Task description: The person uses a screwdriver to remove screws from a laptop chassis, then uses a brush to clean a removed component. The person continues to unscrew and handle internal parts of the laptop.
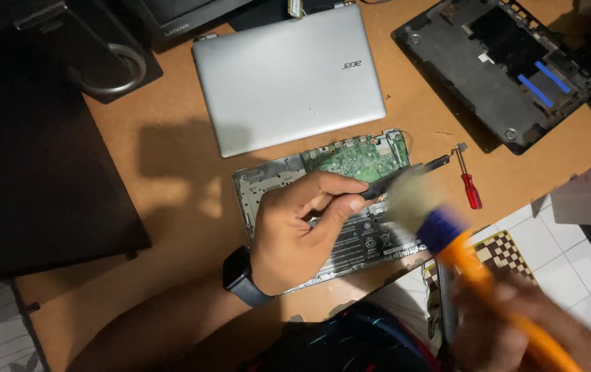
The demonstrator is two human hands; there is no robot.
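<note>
Brown board serves as your tabletop [171, 179], with white floor tiles showing past its right edge. Near the middle of the front edge lies an opened laptop base [323, 207], its green circuit board [359, 157] toward the back and a dark battery [371, 244] toward you. Your left hand [295, 231], a dark watch [244, 277] on its wrist, rests on that base with fingers pinched narrow around a slim black tool [406, 176] that slants up and to the right across the board. Your right hand [516, 324] is closed around the orange handle of a brush [447, 231], whose pale bristles hover over the right edge of the base; motion blur smears both brush and hand, so finger placement is hard to make out. A closed silver laptop [288, 76] sits behind the base, a red screwdriver [470, 184] just right of it, and a black bottom cover [502, 69] at the back right corner, partly cut off.
</note>
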